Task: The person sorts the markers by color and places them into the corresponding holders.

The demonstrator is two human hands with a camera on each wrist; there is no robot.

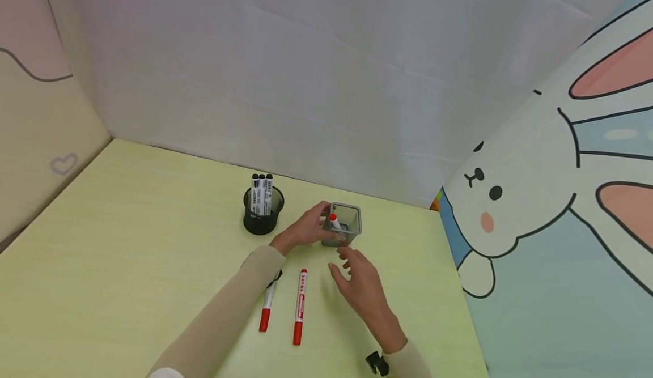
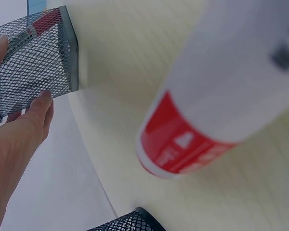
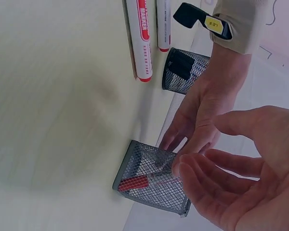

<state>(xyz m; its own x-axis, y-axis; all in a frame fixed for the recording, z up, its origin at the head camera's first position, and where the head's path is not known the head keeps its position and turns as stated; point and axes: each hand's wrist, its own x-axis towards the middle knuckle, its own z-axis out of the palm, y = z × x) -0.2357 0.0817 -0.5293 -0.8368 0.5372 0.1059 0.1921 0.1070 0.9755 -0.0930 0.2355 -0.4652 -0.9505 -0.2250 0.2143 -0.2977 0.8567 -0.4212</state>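
My left hand (image 1: 306, 229) grips the square grey mesh pen holder (image 1: 353, 232), its thumb and fingers on opposite sides in the left wrist view. One red-capped marker (image 1: 334, 221) leans inside the holder, and its red end near the bottom shows through the mesh (image 3: 135, 183). Just in front of the holder, my right hand (image 1: 363, 283) hovers with loosely bent fingers and nothing in them. Two red-and-white markers lie on the table between the forearms: one marker (image 1: 300, 307) in full view, the other marker (image 1: 266, 311) partly covered by the left sleeve.
Left of the holder stands a round black mesh cup (image 1: 259, 225) with several black-capped white markers (image 1: 262, 195) upright in it. A pale yellow table (image 1: 153, 242) lies beneath everything. A white sheet (image 1: 316, 83) rises behind, and a wall with a cartoon rabbit (image 1: 530, 196) borders the right side.
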